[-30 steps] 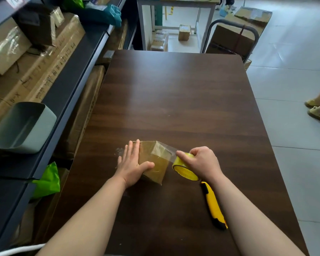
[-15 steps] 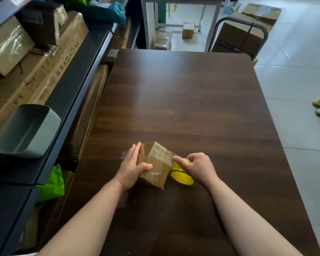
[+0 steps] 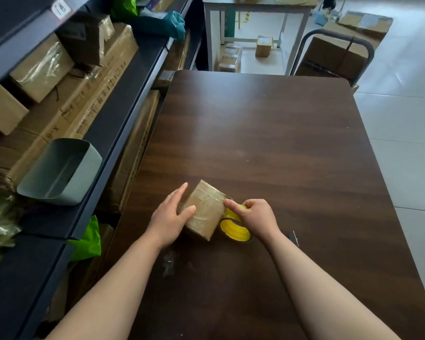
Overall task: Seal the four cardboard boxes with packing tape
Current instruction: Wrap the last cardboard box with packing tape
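Pressing flat against the box (image 3: 205, 213), the left hand (image 3: 168, 218) steadies it while the right hand (image 3: 254, 218) grips the tape roll (image 3: 235, 232).

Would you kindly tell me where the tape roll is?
Head view, low centre: the tape roll is in the right hand, against the right side of the box.

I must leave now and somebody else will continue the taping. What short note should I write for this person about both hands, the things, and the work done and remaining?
Left hand: flat fingers and thumb steady the box on the table.
Right hand: grips the tape roll, held against the box's right side.
Done: tape shows across the box's top.
Left: finish and cut this strip; which other boxes need sealing, I cannot tell.
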`<action>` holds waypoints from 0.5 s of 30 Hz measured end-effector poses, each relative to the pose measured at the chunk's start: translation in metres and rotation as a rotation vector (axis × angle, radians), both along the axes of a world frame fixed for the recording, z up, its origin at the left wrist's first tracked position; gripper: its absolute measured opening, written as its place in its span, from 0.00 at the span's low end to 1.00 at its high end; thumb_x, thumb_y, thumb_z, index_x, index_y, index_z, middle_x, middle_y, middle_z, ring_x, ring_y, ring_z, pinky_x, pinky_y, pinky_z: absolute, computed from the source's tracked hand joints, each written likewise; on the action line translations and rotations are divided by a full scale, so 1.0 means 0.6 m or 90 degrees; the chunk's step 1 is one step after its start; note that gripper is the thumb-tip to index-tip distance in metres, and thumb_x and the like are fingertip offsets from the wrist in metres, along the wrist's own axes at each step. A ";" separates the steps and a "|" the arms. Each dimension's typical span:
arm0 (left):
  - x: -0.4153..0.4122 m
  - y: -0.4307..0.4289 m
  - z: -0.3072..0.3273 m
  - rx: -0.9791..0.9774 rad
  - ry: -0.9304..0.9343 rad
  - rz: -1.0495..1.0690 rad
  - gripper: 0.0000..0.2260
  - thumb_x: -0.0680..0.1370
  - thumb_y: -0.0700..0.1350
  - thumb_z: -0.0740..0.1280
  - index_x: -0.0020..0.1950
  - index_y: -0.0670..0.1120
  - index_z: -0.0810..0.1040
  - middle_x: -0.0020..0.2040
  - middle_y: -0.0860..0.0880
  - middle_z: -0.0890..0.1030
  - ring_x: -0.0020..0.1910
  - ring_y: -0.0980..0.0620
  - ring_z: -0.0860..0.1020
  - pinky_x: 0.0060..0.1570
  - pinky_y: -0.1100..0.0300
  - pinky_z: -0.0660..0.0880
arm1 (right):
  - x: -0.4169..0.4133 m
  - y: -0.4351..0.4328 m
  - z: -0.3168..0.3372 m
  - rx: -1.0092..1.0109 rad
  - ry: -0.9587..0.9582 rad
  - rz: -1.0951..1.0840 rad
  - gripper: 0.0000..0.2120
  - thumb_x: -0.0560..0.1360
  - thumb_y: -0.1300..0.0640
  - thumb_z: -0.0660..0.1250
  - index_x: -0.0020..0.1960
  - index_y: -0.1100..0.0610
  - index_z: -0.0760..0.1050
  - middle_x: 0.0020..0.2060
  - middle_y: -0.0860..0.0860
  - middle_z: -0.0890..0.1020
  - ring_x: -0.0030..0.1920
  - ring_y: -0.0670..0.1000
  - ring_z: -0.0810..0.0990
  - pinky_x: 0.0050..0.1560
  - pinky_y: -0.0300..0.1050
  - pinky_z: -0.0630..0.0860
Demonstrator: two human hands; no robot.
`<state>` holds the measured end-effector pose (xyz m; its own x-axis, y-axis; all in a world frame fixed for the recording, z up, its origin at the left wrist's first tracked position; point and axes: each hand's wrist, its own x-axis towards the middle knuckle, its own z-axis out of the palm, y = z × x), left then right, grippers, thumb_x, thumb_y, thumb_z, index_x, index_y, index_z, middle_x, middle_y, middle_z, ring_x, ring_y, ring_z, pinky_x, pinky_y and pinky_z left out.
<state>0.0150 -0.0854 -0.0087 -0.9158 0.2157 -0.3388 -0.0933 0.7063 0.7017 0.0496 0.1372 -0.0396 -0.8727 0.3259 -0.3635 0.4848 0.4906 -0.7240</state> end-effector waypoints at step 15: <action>-0.003 0.048 0.008 -0.108 0.058 0.064 0.47 0.66 0.55 0.77 0.77 0.56 0.51 0.75 0.48 0.60 0.72 0.44 0.61 0.71 0.45 0.59 | 0.011 0.039 0.059 0.020 0.155 0.010 0.26 0.68 0.38 0.70 0.25 0.56 0.67 0.23 0.47 0.63 0.28 0.48 0.63 0.31 0.45 0.63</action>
<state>0.0134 -0.0566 -0.0041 -0.9586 0.0679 -0.2766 -0.1109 0.8054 0.5823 0.0562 0.1604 -0.0042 -0.9387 0.3188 -0.1310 0.2890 0.5211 -0.8031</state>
